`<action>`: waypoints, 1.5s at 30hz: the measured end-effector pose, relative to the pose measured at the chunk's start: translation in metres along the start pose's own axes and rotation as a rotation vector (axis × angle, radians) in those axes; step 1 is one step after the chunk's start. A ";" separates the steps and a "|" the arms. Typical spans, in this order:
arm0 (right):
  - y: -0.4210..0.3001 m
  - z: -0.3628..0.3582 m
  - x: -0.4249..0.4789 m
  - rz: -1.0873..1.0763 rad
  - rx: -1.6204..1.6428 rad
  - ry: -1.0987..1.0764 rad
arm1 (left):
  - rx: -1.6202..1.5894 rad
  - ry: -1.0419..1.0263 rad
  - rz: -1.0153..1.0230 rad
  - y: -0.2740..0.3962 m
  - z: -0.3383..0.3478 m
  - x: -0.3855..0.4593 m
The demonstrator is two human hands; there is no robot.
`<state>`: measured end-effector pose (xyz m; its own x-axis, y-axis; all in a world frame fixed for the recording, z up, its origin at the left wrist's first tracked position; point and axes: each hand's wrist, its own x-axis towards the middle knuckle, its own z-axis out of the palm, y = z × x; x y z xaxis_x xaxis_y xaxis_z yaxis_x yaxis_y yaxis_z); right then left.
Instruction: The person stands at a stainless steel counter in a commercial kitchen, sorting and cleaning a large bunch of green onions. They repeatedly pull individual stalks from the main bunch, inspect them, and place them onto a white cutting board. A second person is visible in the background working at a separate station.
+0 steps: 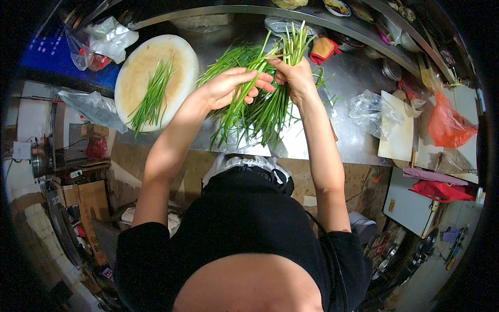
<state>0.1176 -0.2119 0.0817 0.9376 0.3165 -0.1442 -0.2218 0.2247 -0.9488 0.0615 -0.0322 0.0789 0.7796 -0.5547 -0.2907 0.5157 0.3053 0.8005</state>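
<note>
My right hand (298, 78) grips a bunch of garlic chives (297, 45), pale stem ends pointing up and away, green leaves hanging below the fist. In my left hand (234, 87) lies a smaller bundle of stalks (242, 95), held under the thumb with the fingers partly spread. Both hands are close together over the steel counter. Beneath and behind them is a loose heap of chives (234, 58), partly hidden by the hands. To the left, a small pile of chives (155, 91) rests on a round, thick, white chopping board (132, 70) with a brownish worn surface.
A red and tan cloth-like item (324, 50) and a clear plastic bag (286, 26) sit at the counter's back. On the right are another clear bag (366, 107), a white rectangular board (395, 132) and an orange bag (448, 121). A steel shelf edge (218, 11) spans the back.
</note>
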 end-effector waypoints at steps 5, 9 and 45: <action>0.000 0.002 0.000 0.016 -0.013 -0.014 | -0.131 0.199 0.156 -0.012 -0.013 0.003; 0.000 -0.004 0.002 0.015 0.030 -0.023 | -0.131 0.268 0.226 -0.012 -0.014 0.002; 0.010 0.010 -0.018 0.027 -0.186 -0.046 | 0.148 0.449 0.337 -0.009 -0.011 0.006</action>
<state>0.0960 -0.2059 0.0774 0.9175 0.3632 -0.1618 -0.1899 0.0429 -0.9809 0.0652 -0.0302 0.0641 0.9831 -0.0536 -0.1751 0.1831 0.2790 0.9427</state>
